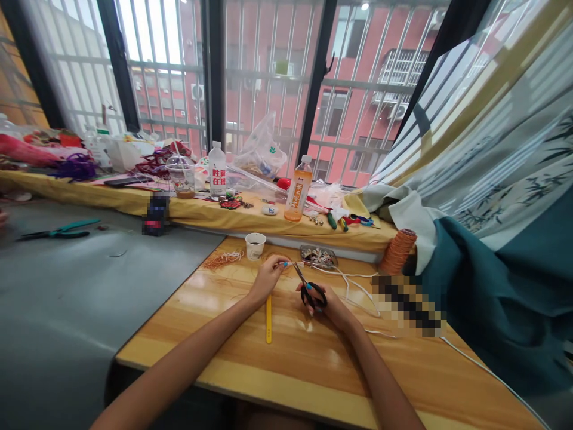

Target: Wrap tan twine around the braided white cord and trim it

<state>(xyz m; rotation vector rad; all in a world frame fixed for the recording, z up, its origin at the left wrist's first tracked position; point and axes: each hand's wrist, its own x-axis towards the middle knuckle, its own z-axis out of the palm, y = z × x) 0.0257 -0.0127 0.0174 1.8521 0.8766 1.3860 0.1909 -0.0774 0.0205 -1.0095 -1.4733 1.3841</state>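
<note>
My right hand (331, 304) grips black-handled scissors (307, 286), blades pointing up-left toward my left hand. My left hand (268, 276) pinches a thin cord or small piece (286, 263) right at the blade tips; what it is stays too small to tell. Both hands rest over a wooden table (313, 370). A yellow ruler (268, 318) lies flat just below my left hand. A small paper cup (255, 245) and a loose bundle of orange thread (222, 259) sit beyond my left hand. A shallow tray of small pieces (319, 256) lies beyond the scissors.
A spool of orange cord (397, 251) stands at the right. A white cable (358, 286) runs across the table. The yellow sill (224, 212) holds an orange drink bottle (298, 190), a white bottle (217, 170), a plastic cup and clutter. Teal pliers (60, 230) lie on the grey table (67, 298). Curtains hang right.
</note>
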